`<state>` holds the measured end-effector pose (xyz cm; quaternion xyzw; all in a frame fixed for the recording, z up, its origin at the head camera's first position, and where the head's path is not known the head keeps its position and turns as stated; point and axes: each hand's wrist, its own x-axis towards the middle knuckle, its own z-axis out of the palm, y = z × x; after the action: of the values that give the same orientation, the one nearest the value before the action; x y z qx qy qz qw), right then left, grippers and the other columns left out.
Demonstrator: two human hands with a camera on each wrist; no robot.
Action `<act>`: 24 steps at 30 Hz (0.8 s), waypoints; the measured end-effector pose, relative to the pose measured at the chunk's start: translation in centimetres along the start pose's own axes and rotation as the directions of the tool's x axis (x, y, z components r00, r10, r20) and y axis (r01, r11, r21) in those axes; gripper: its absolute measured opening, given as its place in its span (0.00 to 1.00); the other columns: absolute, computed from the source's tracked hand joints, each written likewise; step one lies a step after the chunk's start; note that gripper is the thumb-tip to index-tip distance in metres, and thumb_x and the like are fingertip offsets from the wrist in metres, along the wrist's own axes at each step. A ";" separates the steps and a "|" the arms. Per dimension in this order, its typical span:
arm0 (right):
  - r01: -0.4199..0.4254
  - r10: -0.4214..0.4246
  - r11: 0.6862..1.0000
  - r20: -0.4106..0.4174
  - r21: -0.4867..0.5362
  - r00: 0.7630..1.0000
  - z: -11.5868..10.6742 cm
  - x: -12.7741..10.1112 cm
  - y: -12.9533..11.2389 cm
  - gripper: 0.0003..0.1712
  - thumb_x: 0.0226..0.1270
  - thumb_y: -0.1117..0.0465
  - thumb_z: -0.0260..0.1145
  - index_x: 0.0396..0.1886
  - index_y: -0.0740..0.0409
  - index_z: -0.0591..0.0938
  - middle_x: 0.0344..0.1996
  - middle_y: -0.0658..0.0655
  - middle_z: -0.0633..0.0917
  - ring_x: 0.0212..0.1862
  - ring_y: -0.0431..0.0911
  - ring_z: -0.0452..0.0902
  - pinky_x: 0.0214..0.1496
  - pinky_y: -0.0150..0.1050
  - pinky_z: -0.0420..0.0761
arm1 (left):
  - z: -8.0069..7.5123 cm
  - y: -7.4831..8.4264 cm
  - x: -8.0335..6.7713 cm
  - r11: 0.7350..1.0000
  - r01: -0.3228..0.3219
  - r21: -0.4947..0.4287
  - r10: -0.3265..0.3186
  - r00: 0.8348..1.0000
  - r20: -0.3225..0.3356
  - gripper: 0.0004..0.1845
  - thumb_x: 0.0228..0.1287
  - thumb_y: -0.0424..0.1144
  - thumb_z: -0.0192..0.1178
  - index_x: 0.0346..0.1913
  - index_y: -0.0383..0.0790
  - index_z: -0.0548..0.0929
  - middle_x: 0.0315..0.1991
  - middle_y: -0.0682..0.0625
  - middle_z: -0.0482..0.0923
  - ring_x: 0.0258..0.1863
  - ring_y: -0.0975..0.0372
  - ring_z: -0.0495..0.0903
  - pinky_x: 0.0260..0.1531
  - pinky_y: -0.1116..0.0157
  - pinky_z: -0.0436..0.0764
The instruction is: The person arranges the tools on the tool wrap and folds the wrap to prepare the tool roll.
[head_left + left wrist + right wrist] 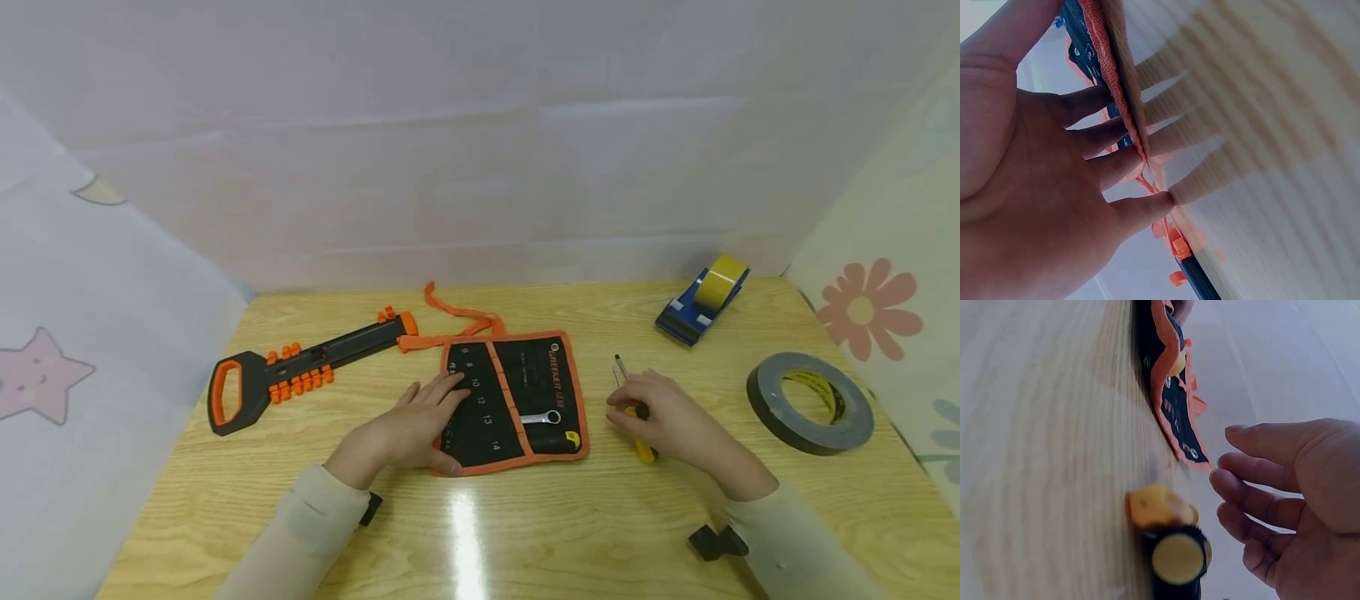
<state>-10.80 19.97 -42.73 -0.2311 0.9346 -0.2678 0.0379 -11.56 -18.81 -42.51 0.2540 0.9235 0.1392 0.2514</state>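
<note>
Screwdriver (641,433) lies under relaxed right hand (663,417), ungrasped; flat left hand (416,421) presses pouch (517,400).

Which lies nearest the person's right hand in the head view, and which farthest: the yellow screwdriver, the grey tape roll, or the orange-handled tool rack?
1. Yellow screwdriver, beneath the right hand.
2. Grey tape roll, to its right.
3. Orange-handled tool rack, far left.

Sizes 10–14 on tool pouch (540,379)
</note>
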 end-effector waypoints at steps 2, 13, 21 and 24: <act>-0.011 0.011 1.000 -0.018 -0.001 1.000 -0.1 -0.5 0.2 0.04 0.71 0.59 0.77 0.42 0.54 0.92 0.36 0.44 0.89 0.40 0.41 0.81 0.45 0.43 0.83 | 0.0 0.0 0.0 1.000 0.001 -0.001 -0.001 1.000 0.000 0.59 0.61 0.54 0.80 0.86 0.36 0.58 0.90 0.41 0.40 0.90 0.44 0.39 0.86 0.35 0.44; -0.210 0.211 0.977 -0.022 0.018 0.977 0.0 -2.8 0.8 0.08 0.69 0.58 0.79 0.35 0.57 0.89 0.29 0.47 0.79 0.31 0.40 0.68 0.31 0.33 0.67 | 0.2 -0.2 0.0 1.000 0.004 -0.012 -0.004 1.000 0.006 0.59 0.61 0.55 0.80 0.86 0.37 0.57 0.90 0.41 0.39 0.90 0.44 0.37 0.86 0.35 0.44; -0.260 0.260 0.966 -0.020 0.002 0.965 0.8 -3.1 0.7 0.10 0.65 0.58 0.81 0.35 0.57 0.88 0.29 0.49 0.76 0.31 0.42 0.66 0.31 0.34 0.64 | 0.3 -0.2 0.0 1.000 0.002 -0.007 -0.002 1.000 0.003 0.59 0.61 0.55 0.80 0.86 0.37 0.57 0.90 0.41 0.39 0.90 0.44 0.38 0.86 0.34 0.44; -0.261 0.261 0.965 -0.029 -0.015 0.965 1.1 -3.1 0.7 0.11 0.64 0.57 0.82 0.35 0.57 0.89 0.28 0.50 0.77 0.31 0.42 0.67 0.32 0.34 0.64 | 0.2 -0.2 0.1 1.000 0.001 -0.010 -0.001 1.000 0.004 0.59 0.61 0.55 0.80 0.86 0.37 0.57 0.90 0.41 0.39 0.90 0.44 0.38 0.86 0.34 0.44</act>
<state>-8.15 21.36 -44.15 -0.1027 0.9598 -0.2547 0.0579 -11.57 -18.91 -42.80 0.2524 0.9225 0.1431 0.2546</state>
